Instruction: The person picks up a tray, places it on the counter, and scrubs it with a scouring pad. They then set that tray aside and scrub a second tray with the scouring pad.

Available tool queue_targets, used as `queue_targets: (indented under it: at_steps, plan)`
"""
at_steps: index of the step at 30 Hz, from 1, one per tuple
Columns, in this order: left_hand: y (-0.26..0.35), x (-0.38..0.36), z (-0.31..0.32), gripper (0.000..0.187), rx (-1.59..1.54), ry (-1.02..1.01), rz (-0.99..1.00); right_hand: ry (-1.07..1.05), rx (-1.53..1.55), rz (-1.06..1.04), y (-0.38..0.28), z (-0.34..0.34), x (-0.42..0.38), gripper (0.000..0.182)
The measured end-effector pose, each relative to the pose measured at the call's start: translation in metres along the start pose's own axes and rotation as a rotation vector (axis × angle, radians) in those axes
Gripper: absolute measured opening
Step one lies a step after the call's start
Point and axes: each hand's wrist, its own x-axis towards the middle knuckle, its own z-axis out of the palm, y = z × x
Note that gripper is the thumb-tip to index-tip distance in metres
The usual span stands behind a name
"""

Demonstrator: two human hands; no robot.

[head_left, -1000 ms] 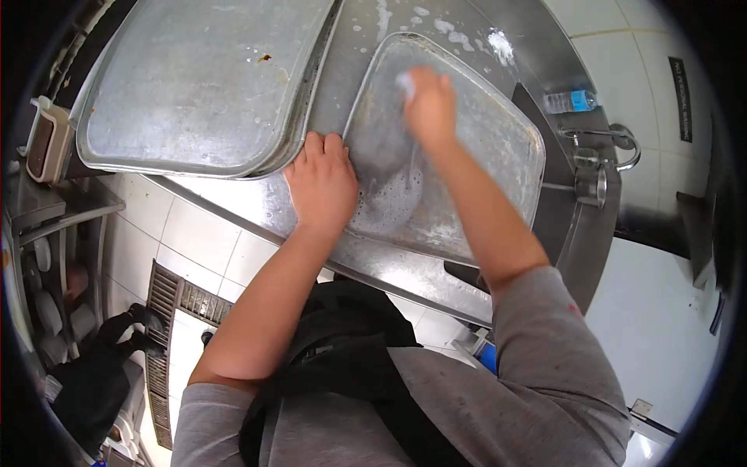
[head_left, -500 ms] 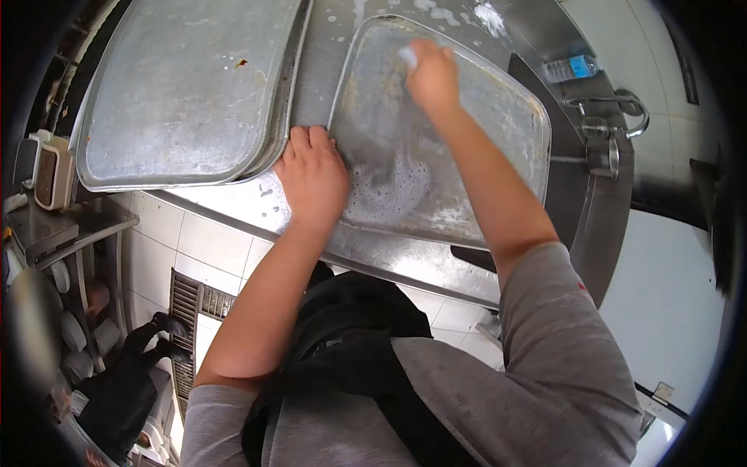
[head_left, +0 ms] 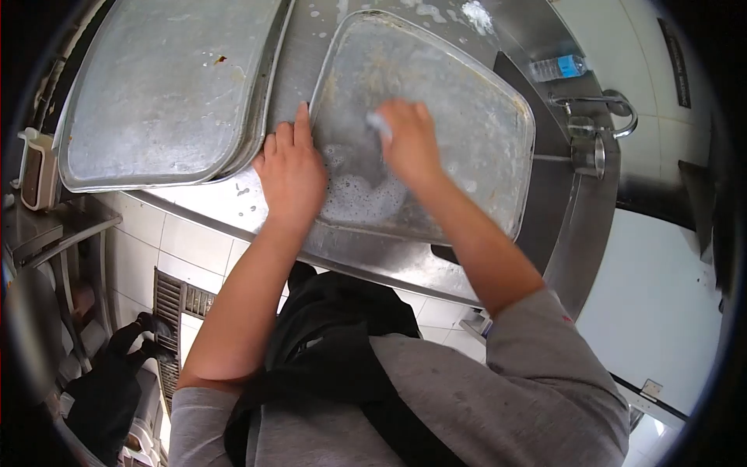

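Note:
A soapy metal baking tray lies across the sink area, with foam on its near left part. My right hand is closed around a small white pad, pressed near the middle of the tray; most of the pad is hidden under the fingers. At the tray's left edge rests my left hand, fingers stretched out and apart, in the gap beside a stack of metal trays. The top tray of that stack bears a small brown scrap.
Behind the tray stand a water bottle, a tap and a metal cup. White powder or foam sits on the steel counter. A person in dark clothes is at lower left, near a floor grate.
My right hand has moved the pad from the tray's far part toward me, down and left. My left hand stays at the tray edge, its index finger now stretched out. The view has shifted slightly.

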Motion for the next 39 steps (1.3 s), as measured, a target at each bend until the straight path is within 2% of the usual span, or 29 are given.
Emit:
queue_targets:
  at_steps: [2, 4, 5, 7, 8, 10, 13, 15, 16, 18, 19, 21, 24, 26, 28, 29, 31, 32, 34, 35, 37, 39]
  plan:
    - [-0.001, -0.002, 0.002, 0.056, 0.037, 0.056, 0.052, -0.085, 0.025, -0.116, -0.005, -0.003, -0.008, 0.024]
    - [-0.003, -0.002, 0.003, 0.055, 0.053, 0.051, 0.055, 0.020, -0.055, 0.009, 0.018, 0.005, 0.045, 0.028]
    - [-0.003, -0.002, 0.004, 0.054, 0.062, 0.049, 0.046, 0.009, -0.058, -0.015, 0.026, 0.013, 0.070, 0.028]
    - [0.002, -0.001, -0.001, 0.053, -0.013, 0.040, 0.008, 0.031, -0.090, 0.154, 0.036, 0.016, 0.096, 0.026]
    - [0.000, -0.002, -0.003, 0.052, -0.036, 0.028, 0.012, 0.009, -0.105, 0.144, 0.031, 0.013, 0.069, 0.026]
    - [-0.005, -0.001, -0.003, 0.053, -0.025, 0.040, -0.029, -0.007, -0.008, -0.036, -0.006, 0.009, 0.012, 0.021]
    - [-0.003, -0.003, 0.000, 0.051, -0.052, 0.014, -0.016, -0.071, 0.057, -0.178, -0.005, 0.004, 0.009, 0.021]
    - [-0.004, -0.004, 0.002, 0.050, -0.048, 0.036, -0.004, 0.069, -0.047, -0.090, 0.024, 0.026, 0.069, 0.023]
    - [-0.005, -0.004, 0.003, 0.050, -0.043, 0.062, 0.006, 0.065, -0.042, -0.105, 0.026, 0.027, 0.083, 0.023]
    - [-0.006, -0.004, 0.003, 0.049, -0.046, 0.060, -0.017, 0.063, -0.066, 0.039, 0.023, 0.025, 0.097, 0.025]
    - [-0.004, -0.004, 0.003, 0.048, -0.055, 0.054, -0.027, 0.056, -0.071, 0.036, 0.015, 0.018, 0.073, 0.025]
    - [-0.003, -0.003, 0.000, 0.048, -0.071, 0.051, -0.034, -0.070, 0.056, -0.150, -0.011, 0.002, 0.012, 0.021]
    - [-0.004, -0.004, 0.002, 0.047, -0.050, 0.061, -0.008, -0.040, 0.023, -0.196, -0.001, 0.007, 0.034, 0.024]
    - [-0.004, -0.003, 0.004, 0.047, -0.015, 0.093, 0.000, -0.007, -0.071, -0.188, 0.026, 0.031, 0.085, 0.029]
    - [-0.004, -0.004, 0.004, 0.051, -0.011, 0.098, 0.002, 0.063, -0.077, -0.056, 0.021, 0.030, 0.115, 0.031]
    - [-0.002, -0.007, 0.003, 0.051, -0.016, 0.094, 0.011, 0.064, -0.084, -0.048, 0.016, 0.026, 0.093, 0.031]
    - [-0.002, -0.004, 0.001, 0.053, -0.030, 0.102, -0.013, 0.052, -0.029, -0.201, -0.010, 0.013, 0.040, 0.025]
    - [-0.003, -0.002, 0.001, 0.053, -0.035, 0.107, -0.019, 0.050, -0.032, -0.209, -0.016, 0.006, 0.035, 0.025]
    - [-0.004, -0.003, 0.001, 0.053, -0.027, 0.067, 0.005, -0.115, 0.110, -0.174, -0.025, -0.001, 0.026, 0.023]
    - [-0.005, -0.003, 0.001, 0.053, -0.024, 0.068, 0.009, -0.111, 0.111, -0.171, -0.016, 0.008, 0.042, 0.023]
    - [-0.004, -0.003, 0.002, 0.053, -0.041, 0.077, -0.003, 0.111, -0.046, -0.075, 0.013, 0.033, 0.099, 0.024]
    - [-0.004, -0.002, 0.003, 0.052, -0.024, 0.078, -0.012, 0.105, -0.049, -0.055, 0.010, 0.034, 0.115, 0.023]
